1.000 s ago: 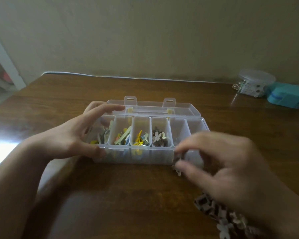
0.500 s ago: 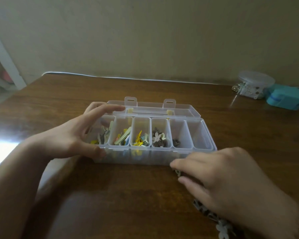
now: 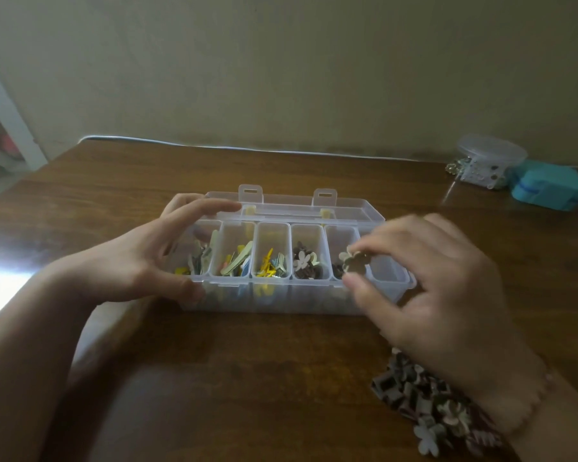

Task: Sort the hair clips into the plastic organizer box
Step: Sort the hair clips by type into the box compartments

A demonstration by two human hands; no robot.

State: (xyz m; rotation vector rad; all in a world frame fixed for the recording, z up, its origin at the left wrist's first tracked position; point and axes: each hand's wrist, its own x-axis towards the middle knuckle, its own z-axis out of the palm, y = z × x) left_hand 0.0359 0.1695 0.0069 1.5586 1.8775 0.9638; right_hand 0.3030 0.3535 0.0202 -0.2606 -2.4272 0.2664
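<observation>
Now the clear plastic organizer box (image 3: 282,296) stands on the brown wooden table (image 3: 247,378) with its lid (image 3: 291,208) folded back behind it, flat and open. Six narrow compartments run side by side across the box. From the left, the first four hold clips: grey-green and yellow ones, then pale green and blue ones, then small yellow ones, then brown and cream flower shapes. The fifth compartment has a few dark clips at its near end, and the sixth, at the right end, shows nothing inside that can be made out.

At the box's left end, the left hand (image 3: 147,258) grips it, thumb pressed against the near wall and fingers arched over the far rim, so the box sits between thumb and fingers.

Above the near part of the fifth compartment, the right hand (image 3: 424,288) pinches a pale flower-shaped hair clip (image 3: 354,263) between thumb and fingertips. That clip is raised just over the compartment's rim, not resting in it. The other fingers of this hand are loosely bent and somewhat blurred.

Near the bottom right, partly hidden under the right wrist, a pile of unsorted hair clips (image 3: 424,408) lies on the table, brown, grey and cream, well apart from the box.
</observation>
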